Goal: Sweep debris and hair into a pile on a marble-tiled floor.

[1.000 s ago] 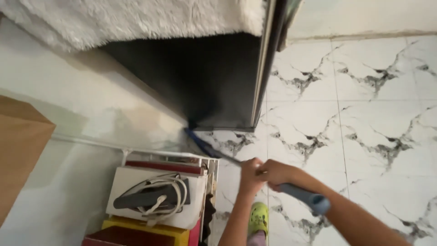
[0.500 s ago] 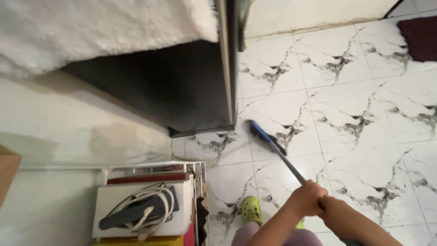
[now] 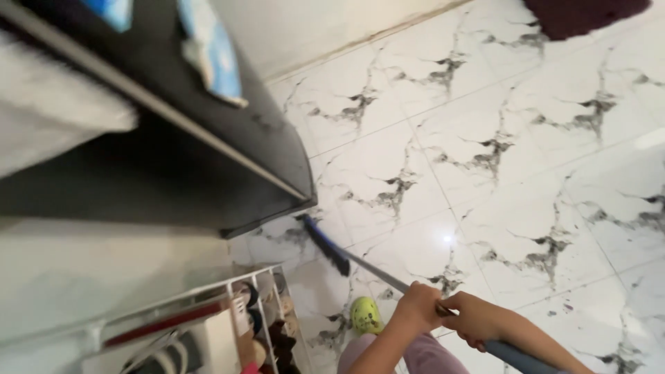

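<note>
You hold a broom (image 3: 325,246) with both hands. Your left hand (image 3: 418,307) is wrapped tight around the thin metal part of the stick, and your right hand (image 3: 478,320) is closed around it just behind, where the blue grip (image 3: 516,357) starts. The two hands touch each other. The broom head sits low on the floor (image 3: 526,173), right by the corner of the black cabinet (image 3: 208,173), with its dark bristles down on the white tile. Your foot in a green shoe (image 3: 365,315) stands just beside the stick. A white rack (image 3: 263,312) with shoes in it is on your left, close to the wall. A dark red mat (image 3: 589,10) lies far off at the top. The sweeping looks like it is in the middle: the open tiles look mostly clean, with a few small specks near the bottom right, and I cannot see any pile of dirt yet. The spot by the cabinet and rack looks like it is left to do.
</note>
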